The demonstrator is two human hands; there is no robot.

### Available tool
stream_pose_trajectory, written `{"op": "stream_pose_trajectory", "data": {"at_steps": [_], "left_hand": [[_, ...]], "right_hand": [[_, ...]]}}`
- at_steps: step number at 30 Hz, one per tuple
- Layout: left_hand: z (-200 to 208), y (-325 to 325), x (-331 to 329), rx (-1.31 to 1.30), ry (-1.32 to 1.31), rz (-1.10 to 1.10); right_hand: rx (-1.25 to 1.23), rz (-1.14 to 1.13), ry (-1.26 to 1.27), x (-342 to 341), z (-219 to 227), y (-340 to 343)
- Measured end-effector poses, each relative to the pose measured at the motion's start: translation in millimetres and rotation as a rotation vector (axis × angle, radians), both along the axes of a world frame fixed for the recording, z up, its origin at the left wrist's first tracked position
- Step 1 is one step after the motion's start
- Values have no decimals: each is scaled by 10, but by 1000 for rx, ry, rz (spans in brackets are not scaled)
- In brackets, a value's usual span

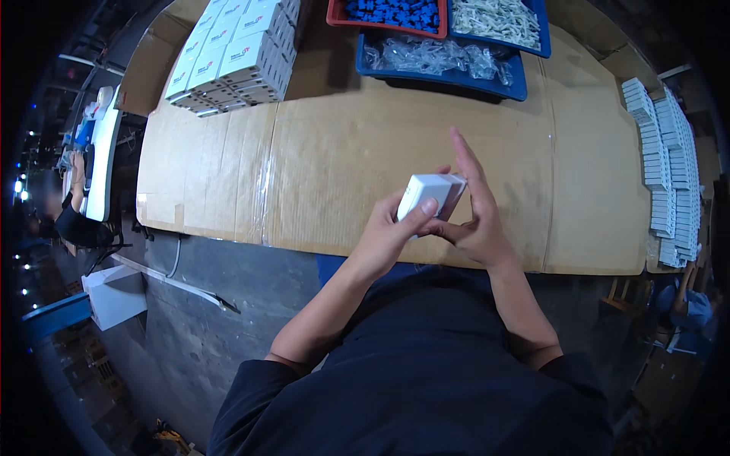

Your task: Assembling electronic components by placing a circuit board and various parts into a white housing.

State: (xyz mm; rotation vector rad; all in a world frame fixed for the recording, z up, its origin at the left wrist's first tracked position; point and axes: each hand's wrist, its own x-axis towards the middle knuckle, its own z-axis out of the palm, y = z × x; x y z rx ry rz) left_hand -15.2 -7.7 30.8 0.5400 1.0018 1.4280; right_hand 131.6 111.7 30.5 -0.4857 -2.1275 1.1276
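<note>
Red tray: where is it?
The red tray is top-centre in the head view, between the white box stack and the blue tray of pale pieces.

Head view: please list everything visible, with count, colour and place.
table: one, brown cardboard-covered, centre
small box: one, white, centre
stacked boxes: many, white, upper left
red tray: one, red, top centre
small parts: many, blue, in red tray
rear blue tray: one, blue, beside red
slim pieces: many, whitish, inside it
front blue tray: one, blue, nearer
plastic pieces: several, clear, inside it
slim boxes: many, white, far right
bench: one, white, far left
left worker: one, dark clothing, at bench
right worker: one, blue clothing, far right
floor: one, grey, below table
elsewhere: clutter, mostly unclear
shirt: one, dark, bottom
left hand: one, bare, gripping box
right hand: one, bare, beside it
</note>
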Motion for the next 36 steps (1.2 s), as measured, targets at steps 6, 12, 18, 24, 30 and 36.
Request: {"op": "stream_pose_trajectory", "data": {"at_steps": [6, 12, 18, 24, 30, 36], "left_hand": [[177, -76, 45, 103, 17, 36], [283, -53, 27, 247, 156, 16], [213, -48, -34, 366, 534, 122], [115, -75, -93, 134, 330, 174], [58, -46, -68, 109, -175, 455], [217, -1, -168, 243, 558, 320]], "right_hand": [[-523, 48, 167, 2, 2, -128], [-1011, 177, 258, 154, -138, -50], [-1057, 189, 313, 118, -20, -47], [-805, 93, 217, 20, 198, 1], [-1002, 87, 224, -5, 96, 46], [-642, 132, 156, -47, 232, 75]]}}
